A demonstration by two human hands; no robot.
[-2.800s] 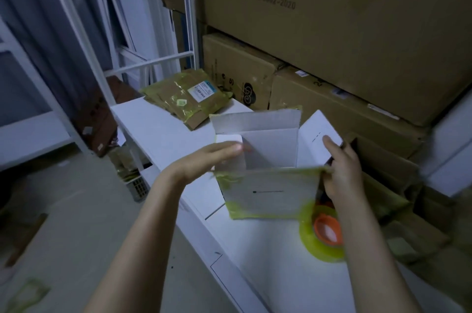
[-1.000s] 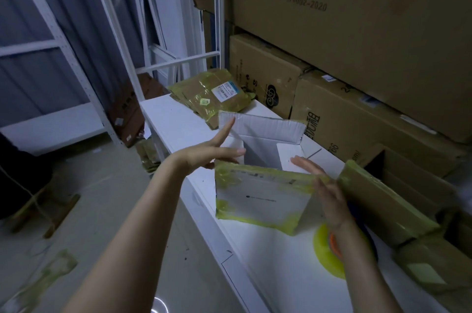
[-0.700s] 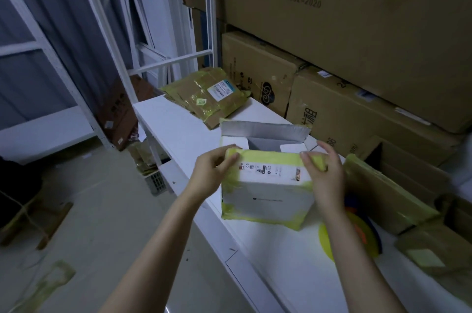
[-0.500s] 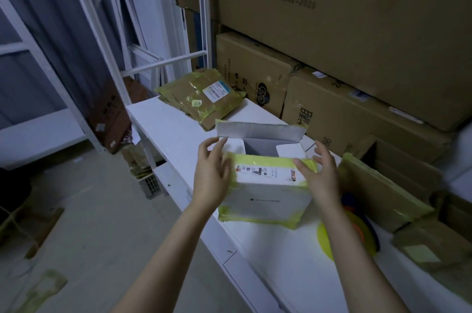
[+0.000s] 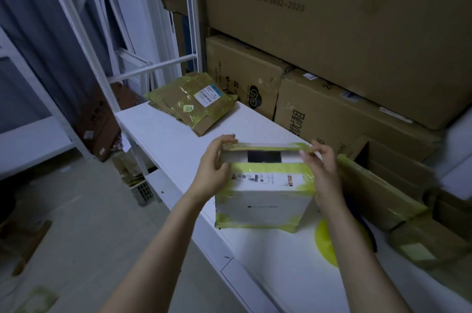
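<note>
A white cardboard box [image 5: 263, 200] with yellow-green tape on its edges stands on the white shelf top [image 5: 178, 141]. Its far flap [image 5: 260, 153] is folded down toward me over the top; a dark gap shows under it. My left hand [image 5: 213, 172] pinches the flap's left end, thumb below and fingers on top. My right hand [image 5: 323, 172] pinches the flap's right end at the box's right corner.
A yellow tape roll [image 5: 329, 241] lies right of the box, half behind my right forearm. Flat taped brown parcels [image 5: 194, 103] lie at the shelf's far end. Big brown cartons [image 5: 332, 39] fill the rack behind; more taped parcels [image 5: 383, 192] lean at right. Floor drops off left.
The box's flaps went from standing open to folded down. Both hands moved from the box's sides up to the far flap and brought it over the top.
</note>
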